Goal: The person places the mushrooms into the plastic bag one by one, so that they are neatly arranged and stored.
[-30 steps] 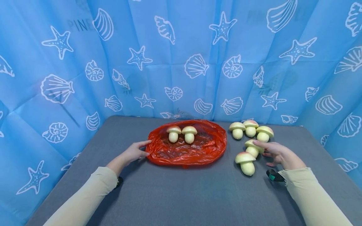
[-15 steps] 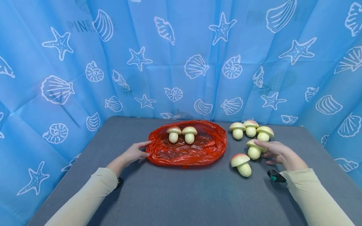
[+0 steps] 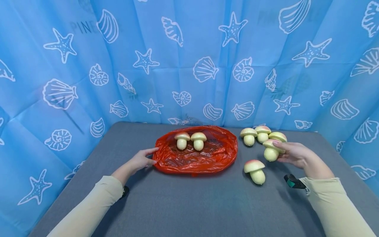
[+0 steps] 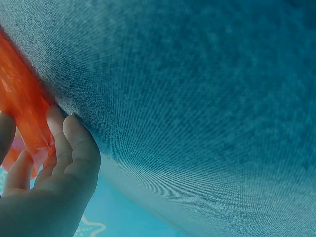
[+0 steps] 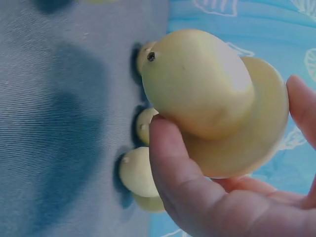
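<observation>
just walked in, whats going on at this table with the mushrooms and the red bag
A person is handling mushrooms beside an open red bag. The right hand holds one mushroom up off the grey table, while the left hand touches the bag's left edge. Two mushrooms sit side by side in the bag. Four more are on the table: a group of three at the back and a single one nearer the person.

The right hand (image 3: pixel 296 157) holds up a pale yellow mushroom (image 3: pixel 270 154), cap on top, leaning a bit. At nine o'clock from it, a shiny red bag (image 3: pixel 192 167) sits wide open, two more mushrooms (image 3: pixel 182 144) inside, near its twelve o'clock edge.
</observation>
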A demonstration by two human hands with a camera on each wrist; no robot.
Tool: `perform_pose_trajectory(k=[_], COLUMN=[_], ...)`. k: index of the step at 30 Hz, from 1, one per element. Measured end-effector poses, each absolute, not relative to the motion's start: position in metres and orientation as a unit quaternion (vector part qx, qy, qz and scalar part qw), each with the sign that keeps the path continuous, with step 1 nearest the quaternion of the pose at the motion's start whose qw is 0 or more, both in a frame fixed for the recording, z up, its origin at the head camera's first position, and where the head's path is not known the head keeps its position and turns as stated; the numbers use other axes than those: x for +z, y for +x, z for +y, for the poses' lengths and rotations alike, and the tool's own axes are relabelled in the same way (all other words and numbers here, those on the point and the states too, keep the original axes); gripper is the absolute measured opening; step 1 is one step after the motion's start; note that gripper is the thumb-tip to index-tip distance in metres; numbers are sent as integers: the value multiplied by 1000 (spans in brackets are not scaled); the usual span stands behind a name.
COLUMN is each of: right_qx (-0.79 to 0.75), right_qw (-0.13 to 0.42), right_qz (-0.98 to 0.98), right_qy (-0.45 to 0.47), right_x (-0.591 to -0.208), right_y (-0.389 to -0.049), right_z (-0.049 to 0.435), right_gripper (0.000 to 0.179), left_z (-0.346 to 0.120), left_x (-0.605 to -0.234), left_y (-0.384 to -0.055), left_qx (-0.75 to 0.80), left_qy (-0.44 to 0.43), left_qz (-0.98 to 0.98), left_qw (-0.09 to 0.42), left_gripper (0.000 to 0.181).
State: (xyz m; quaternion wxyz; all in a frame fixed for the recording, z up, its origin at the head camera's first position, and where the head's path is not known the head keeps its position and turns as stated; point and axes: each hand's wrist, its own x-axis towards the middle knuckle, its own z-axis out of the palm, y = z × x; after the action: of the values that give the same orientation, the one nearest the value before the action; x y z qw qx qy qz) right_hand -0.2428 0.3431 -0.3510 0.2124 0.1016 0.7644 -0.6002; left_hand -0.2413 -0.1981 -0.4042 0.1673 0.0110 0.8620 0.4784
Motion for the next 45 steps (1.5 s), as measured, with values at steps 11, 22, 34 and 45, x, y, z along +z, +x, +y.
perform_pose_trajectory(k=[11,22,34,45], right_qx=[-675,-726,-742,-742], right_qw=[213,204,211,212], right_qz=[702,655,636,636], right_qy=[79,32,18,5], right_x=[-329,-320,-314,-314], right_y=[-239,-238,-241,-244], right_z=[330,317,297,278], right_gripper=[87,20,15,28], left_z=[-199,-199,-198,-198], left_x=[-403,-404,-406,-405], left_y=[-242,-241,-244,-245], left_qx=[484,484,480,480], left_qy=[16,16,14,10], left_qz=[859,858,862,861], left_qw=[169,171,164,167], left_gripper=[62,62,61,61])
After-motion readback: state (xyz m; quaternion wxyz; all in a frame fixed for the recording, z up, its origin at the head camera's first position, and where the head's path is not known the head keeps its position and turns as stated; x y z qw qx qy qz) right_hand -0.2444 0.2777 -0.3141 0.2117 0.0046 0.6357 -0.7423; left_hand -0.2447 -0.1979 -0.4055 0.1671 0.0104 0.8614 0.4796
